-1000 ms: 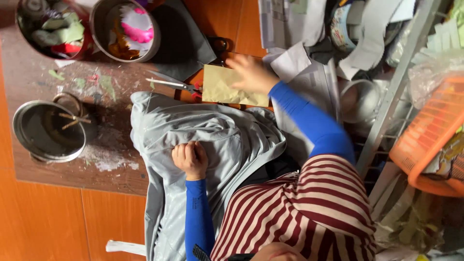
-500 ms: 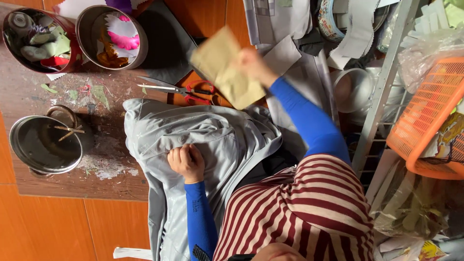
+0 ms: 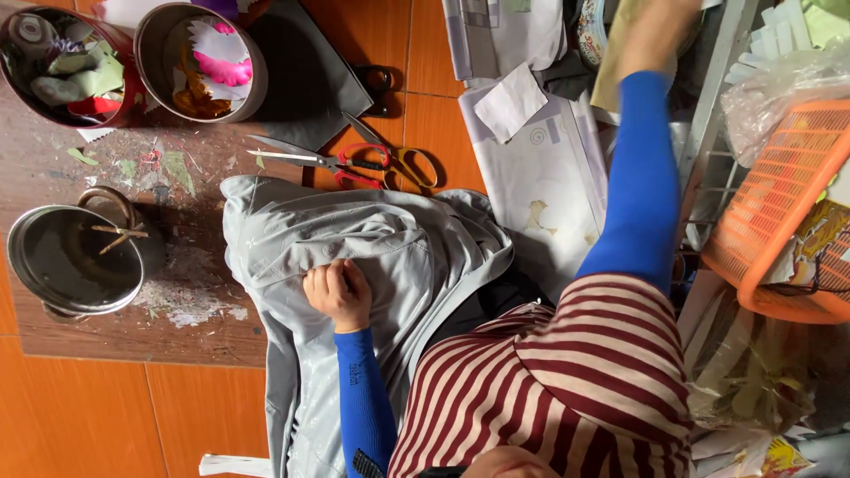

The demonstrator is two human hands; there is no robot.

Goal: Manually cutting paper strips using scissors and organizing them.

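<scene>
I find the left hand (image 3: 337, 294) closed into a fist, knuckles up, resting on the grey garment (image 3: 416, 257). I cannot tell whether the grip pinches any cloth. The garment lies spread under that hand, and its long axis runs from 12 to 6 o'clock. The right hand (image 3: 653, 31) is raised well away at 1 o'clock. It is blurred, and its grip looks closed on a tan paper piece (image 3: 609, 75) hanging toward 6 o'clock. The scissors (image 3: 354, 163) lie at 12 o'clock from the left hand, which is the nearer one, with blades pointing to 9 o'clock. A metal pot (image 3: 75, 264) stands at 9 o'clock.
</scene>
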